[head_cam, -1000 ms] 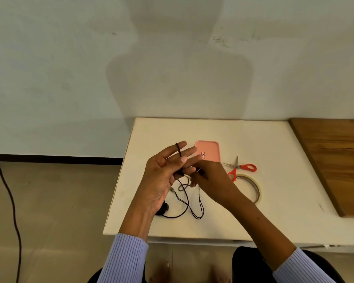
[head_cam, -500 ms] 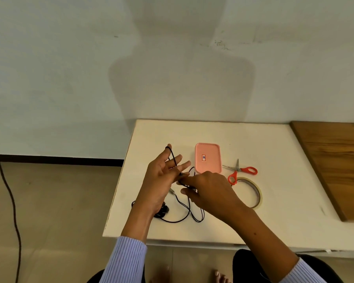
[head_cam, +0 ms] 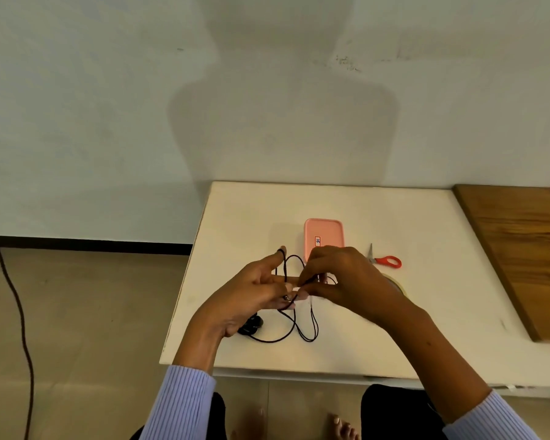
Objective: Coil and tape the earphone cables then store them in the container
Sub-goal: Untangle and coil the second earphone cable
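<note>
A thin black earphone cable runs from loops around the spread fingers of my left hand down onto the white table. Its earbuds lie under my left wrist. My right hand pinches the cable beside my left fingertips, just in front of the pink container. The cable's metal plug shows near my left thumb.
Red-handled scissors lie right of the container. A roll of clear tape is partly hidden behind my right hand. A wooden board covers the table's right side. A dark cord trails on the floor at left.
My right hand carried the cable up and around my left fingers, adding another turn. The loose length on the table has shortened slightly.
</note>
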The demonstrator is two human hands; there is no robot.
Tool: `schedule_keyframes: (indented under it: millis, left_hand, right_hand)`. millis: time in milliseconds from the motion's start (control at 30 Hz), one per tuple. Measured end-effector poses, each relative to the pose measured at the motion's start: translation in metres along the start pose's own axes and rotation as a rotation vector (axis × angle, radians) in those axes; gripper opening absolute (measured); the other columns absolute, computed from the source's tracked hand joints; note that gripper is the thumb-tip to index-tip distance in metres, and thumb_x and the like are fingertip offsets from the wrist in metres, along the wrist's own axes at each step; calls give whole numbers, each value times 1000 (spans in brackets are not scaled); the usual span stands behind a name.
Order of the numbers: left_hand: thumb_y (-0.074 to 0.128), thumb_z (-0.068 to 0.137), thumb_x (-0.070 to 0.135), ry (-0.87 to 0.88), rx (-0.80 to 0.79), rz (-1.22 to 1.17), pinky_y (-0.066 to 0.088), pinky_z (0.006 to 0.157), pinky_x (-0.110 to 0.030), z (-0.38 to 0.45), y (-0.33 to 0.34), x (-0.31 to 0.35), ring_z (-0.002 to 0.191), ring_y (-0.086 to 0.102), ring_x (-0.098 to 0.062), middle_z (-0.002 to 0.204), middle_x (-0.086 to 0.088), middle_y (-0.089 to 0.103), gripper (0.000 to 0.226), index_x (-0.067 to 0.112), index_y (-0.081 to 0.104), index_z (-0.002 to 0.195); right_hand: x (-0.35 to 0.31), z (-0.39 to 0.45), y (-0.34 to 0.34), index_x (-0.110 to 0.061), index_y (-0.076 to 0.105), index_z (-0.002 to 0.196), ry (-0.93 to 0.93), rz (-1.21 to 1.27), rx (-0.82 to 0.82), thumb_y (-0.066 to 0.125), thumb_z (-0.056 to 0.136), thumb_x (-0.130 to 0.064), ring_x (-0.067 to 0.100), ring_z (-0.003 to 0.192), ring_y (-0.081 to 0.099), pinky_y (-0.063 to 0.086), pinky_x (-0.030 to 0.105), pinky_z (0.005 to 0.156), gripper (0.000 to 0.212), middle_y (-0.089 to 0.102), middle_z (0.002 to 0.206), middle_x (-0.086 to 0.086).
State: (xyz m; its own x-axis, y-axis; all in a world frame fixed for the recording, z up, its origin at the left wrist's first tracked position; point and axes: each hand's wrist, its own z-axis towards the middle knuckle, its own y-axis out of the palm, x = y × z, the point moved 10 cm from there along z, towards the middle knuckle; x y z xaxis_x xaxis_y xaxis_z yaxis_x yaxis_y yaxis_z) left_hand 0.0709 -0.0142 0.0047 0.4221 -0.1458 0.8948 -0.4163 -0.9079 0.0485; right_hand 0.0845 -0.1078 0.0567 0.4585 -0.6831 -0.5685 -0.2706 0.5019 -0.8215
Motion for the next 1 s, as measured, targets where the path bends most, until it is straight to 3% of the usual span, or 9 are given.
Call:
schedule_keyframes:
  millis: [233, 433, 600, 767, 833, 1000]
  left_hand:
    - [47, 96, 3, -26, -191, 11, 56, 83, -28, -9, 19, 1, 100, 69, -24, 115, -1, 68, 64, 24, 18, 149]
    - [46, 96, 2, -54, -269, 39, 55, 84, -26, -13, 27, -3, 105, 67, -23, 124, -10, 63, 59, 26, 28, 146]
    - [48, 95, 3, -49, -299, -15, 54, 78, -24, -17, 27, 1, 103, 68, -26, 119, -10, 67, 59, 26, 28, 146]
    - [49, 95, 3, -59, -364, 12, 52, 90, -26, -21, 33, -3, 108, 65, -28, 109, -7, 72, 68, 26, 15, 150]
    - [48, 95, 2, -44, -380, -15, 51, 93, -29, -22, 35, -1, 109, 64, -29, 117, -12, 67, 68, 27, 16, 150]
    - [46, 94, -2, -40, -398, -89, 54, 91, -37, -21, 37, 2, 110, 63, -33, 123, -19, 62, 64, 27, 25, 147]
  right_hand:
    - [-2, -1, -5, -19, 75, 95, -91, 94, 28, 69, 81, -7, 14, 73, 61, 52, 35, 65, 19, 63, 85, 0]
    - [7, -1, -9, -18, 74, 92, -58, 168, 72, 73, 79, -15, 13, 70, 58, 47, 27, 62, 13, 63, 80, -3]
    - [14, -2, -17, -26, 74, 91, -30, 168, 131, 71, 80, -26, 12, 69, 55, 43, 22, 57, 11, 64, 81, -9]
    - [27, -4, -33, -23, 74, 94, 20, 176, 263, 70, 82, -15, 11, 74, 56, 39, 10, 62, 15, 67, 86, -5]
    - [30, -4, -36, -22, 74, 94, 39, 191, 322, 70, 81, -14, 8, 77, 56, 38, 7, 64, 16, 67, 88, -4]
    - [37, 1, -30, -28, 74, 95, 97, 203, 377, 67, 83, -20, 7, 82, 57, 44, 14, 66, 16, 67, 89, -9]
